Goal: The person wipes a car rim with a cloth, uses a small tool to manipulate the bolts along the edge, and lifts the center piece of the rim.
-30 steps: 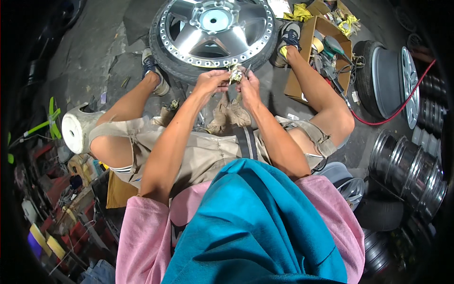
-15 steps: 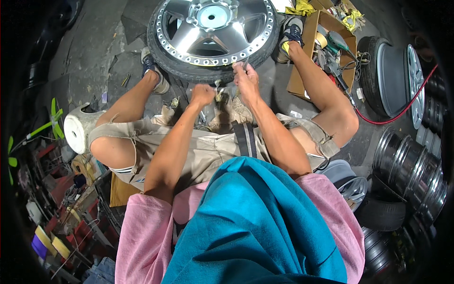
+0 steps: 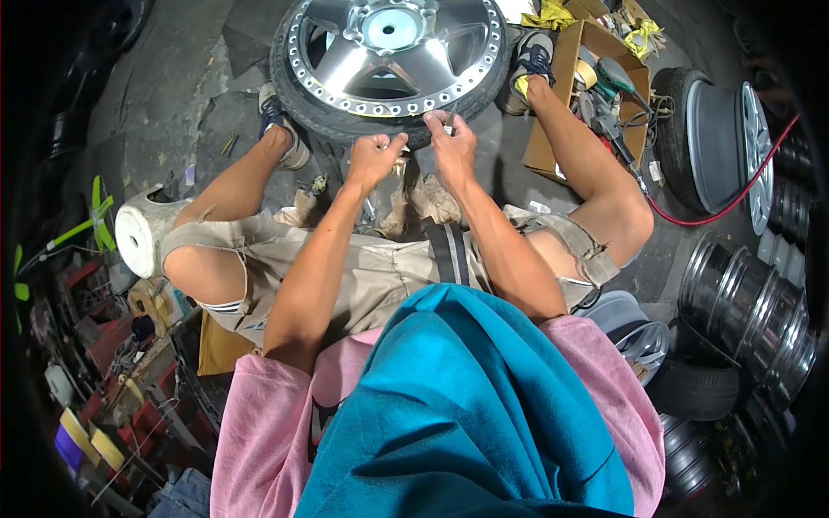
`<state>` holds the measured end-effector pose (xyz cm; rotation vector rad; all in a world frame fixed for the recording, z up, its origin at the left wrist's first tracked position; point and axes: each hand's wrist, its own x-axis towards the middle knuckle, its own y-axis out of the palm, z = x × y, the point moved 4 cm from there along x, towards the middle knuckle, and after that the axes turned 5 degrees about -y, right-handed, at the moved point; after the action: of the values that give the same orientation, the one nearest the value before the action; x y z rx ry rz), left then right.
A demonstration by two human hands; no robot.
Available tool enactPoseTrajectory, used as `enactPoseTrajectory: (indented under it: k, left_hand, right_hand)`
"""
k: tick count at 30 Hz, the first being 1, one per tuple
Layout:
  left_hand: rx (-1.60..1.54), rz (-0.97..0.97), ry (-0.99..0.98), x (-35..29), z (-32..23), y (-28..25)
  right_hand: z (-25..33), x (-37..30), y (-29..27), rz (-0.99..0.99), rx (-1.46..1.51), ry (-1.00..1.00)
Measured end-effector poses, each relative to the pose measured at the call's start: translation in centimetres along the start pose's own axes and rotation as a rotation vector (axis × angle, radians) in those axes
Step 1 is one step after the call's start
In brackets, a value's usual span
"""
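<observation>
While one silver wheel (image 3: 394, 31), wearing one tyre (image 3: 341, 127), lies between two shoes (image 3: 533, 56), the left hand (image 3: 375, 162) pinches one pale scrap (image 3: 402, 148) near it and the right hand (image 3: 452, 152) grasps one small object (image 3: 449, 129), kind unclear. One cardboard box (image 3: 542, 154) stands to the right; beyond it runs one red hose (image 3: 693, 224).

wheel (image 3: 376, 71): ahead, between shoes (image 3: 534, 62) | box (image 3: 566, 59): right of wheel | tools (image 3: 615, 76): in box

From where I stand, I can read no word, number or sign. On the wheel (image 3: 390, 33) at the far side, on the box (image 3: 540, 154) at the right, and on the white scrap (image 3: 538, 207) nearer, no writing is clear enough.
</observation>
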<state>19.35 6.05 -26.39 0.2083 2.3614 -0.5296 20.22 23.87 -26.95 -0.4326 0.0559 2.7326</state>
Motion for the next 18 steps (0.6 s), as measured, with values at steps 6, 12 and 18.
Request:
enactPoseTrajectory:
  k: [6,12,18]
  left_hand:
    - [-0.500,0.099,0.020,-0.5,-2.7,1.0]
    - [-0.490,0.030,0.010,-0.1,-2.7,1.2]
    - [-0.415,0.006,-0.018,0.7,-2.2,1.0]
  right_hand:
    - [-1.2,1.2,0.5,-0.033,0.011,-0.120]
    - [-1.3,0.4,1.2,-0.068,-0.027,-0.146]
    - [-0.1,-1.7,1.5,0.084,0.034,-0.045]
